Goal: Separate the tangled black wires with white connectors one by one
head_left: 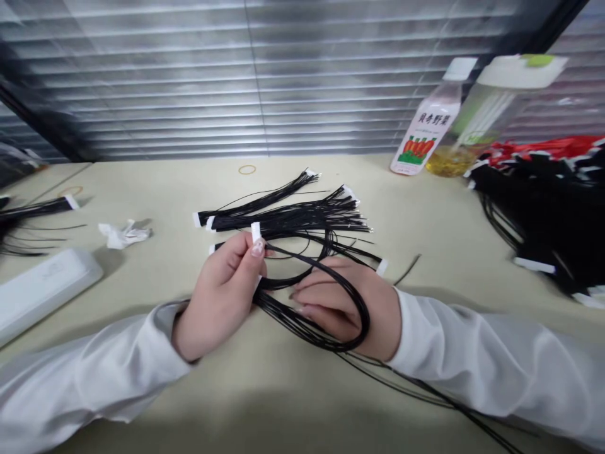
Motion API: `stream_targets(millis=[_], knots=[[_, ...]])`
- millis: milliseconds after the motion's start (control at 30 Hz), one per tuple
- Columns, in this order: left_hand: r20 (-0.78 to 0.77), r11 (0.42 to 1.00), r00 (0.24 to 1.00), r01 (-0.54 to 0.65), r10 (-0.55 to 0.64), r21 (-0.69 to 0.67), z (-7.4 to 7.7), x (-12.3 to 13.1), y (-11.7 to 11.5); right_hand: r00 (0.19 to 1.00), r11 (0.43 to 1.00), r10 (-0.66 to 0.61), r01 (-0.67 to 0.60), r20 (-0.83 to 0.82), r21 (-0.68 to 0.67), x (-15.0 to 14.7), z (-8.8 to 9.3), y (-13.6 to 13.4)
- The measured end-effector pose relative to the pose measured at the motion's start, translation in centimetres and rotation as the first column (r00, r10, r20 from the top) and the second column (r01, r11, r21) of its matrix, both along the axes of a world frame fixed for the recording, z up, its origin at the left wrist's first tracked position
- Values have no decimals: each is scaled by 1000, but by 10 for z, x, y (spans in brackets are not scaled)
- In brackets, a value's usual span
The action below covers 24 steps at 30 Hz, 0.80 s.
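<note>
My left hand (pixel 221 296) is closed, thumb against fingers, on one end of a looped bundle of thin black wires (pixel 302 328). A white end piece (pixel 256 231) stands up above that thumb. The wires curve to the right in a loop around my right hand (pixel 373 309), whose fingers are curled in and closed on the bundle; the fingertips are partly hidden. Loose tails (pixel 425 388) of wire run under my right sleeve towards the lower right. Just beyond my hands, more black wire bundles (pixel 283 217) with white ends lie on the table.
A pink-labelled bottle (pixel 423 132) and a lidded jug (pixel 491 107) stand at the back right. Beside them rises a pile of black wires (pixel 534 202) with red ones behind. To the left are crumpled tissue (pixel 123 234), a white case (pixel 47 287) and another wire bundle (pixel 38 209).
</note>
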<state>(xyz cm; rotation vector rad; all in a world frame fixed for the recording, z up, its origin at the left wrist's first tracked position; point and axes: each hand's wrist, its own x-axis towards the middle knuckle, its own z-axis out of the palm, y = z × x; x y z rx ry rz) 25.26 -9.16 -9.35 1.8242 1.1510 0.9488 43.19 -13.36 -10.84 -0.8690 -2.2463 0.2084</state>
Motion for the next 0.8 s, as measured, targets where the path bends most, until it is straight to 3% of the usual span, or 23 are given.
stream_targets(millis=[433,800], knots=[[-33,987,996,84,-80,136,-1,-1,-5,998,999,28,-30,-51,-36,-4,-4,0],[-44,986,993,112,-107,122,-2,0,-5,1000,995,6,-9,-31,-95,-7,-1,-1]])
